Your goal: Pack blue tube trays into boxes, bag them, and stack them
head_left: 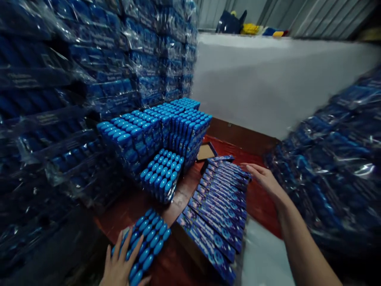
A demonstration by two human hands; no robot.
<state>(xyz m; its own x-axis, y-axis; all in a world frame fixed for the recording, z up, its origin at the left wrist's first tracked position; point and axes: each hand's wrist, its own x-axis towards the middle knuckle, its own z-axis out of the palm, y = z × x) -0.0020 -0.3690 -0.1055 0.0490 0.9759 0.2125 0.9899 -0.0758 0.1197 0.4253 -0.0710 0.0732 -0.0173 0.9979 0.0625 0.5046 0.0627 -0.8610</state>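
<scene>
Left hand [120, 264] lies flat, fingers spread, on one shrink-wrapped bundle of blue oval-capped boxes [149, 242] at the red table's [258, 198] near edge. Right hand [263, 178], open, touches a row of about ten flat blue cartons [218, 206]. A second wrapped bundle [162, 174] stands behind.

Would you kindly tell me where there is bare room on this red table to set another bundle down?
Bare red tabletop shows right of the row of flat blue boxes, by the right hand. A smaller gap lies between that row and the wrapped blue bundles. The left hand presses a bundle; plastic-wrapped stacks crowd the left.

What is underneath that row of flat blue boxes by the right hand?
The row of flat blue boxes rests on a red-brown table. Whatever lies directly beneath the boxes is covered. The right hand touches their far end.
</scene>
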